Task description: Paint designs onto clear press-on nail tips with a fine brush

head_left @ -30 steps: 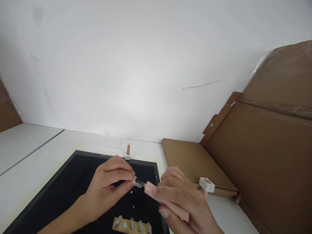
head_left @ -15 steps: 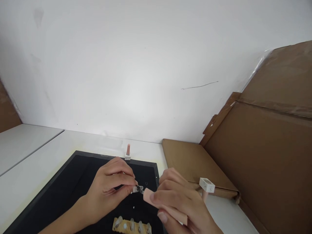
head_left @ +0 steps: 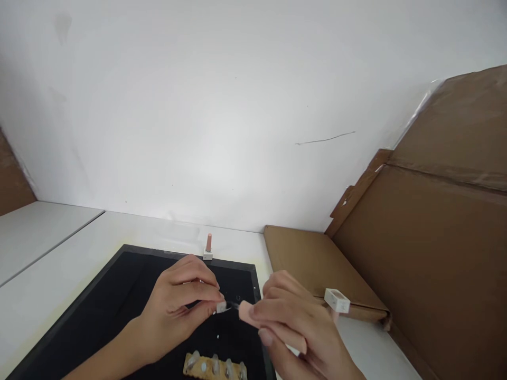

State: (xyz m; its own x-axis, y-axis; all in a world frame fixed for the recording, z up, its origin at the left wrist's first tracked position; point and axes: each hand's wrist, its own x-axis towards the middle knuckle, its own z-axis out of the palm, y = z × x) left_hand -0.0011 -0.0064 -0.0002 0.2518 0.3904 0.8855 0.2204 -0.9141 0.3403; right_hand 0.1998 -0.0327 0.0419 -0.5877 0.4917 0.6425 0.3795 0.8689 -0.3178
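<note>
Thumb and fingers of my left hand (head_left: 184, 306) pinch a small clear, whitish nail-shaped piece (head_left: 222, 306) above the black mat. My right hand (head_left: 295, 324) is closed round a pink tube-like handle (head_left: 273, 327), whose dark, thin tip (head_left: 234, 305) points left at the piece, very close to it; whether they touch cannot be made out. Below the hands lies a yellowish strip (head_left: 209, 374) with several translucent pieces standing on it and a pale round dot.
A black mat (head_left: 114, 295) covers the white table (head_left: 51, 269). At its back edge stands a pink-capped bottle (head_left: 208, 247). Another white-and-pink bottle (head_left: 336, 301) is right of my right hand. A flat cardboard box (head_left: 301, 258) and brown cardboard panels (head_left: 428, 237) are at the right.
My right hand has drawn slightly right with the handle, so its tip sits a little farther from the piece. My left hand has hardly moved.
</note>
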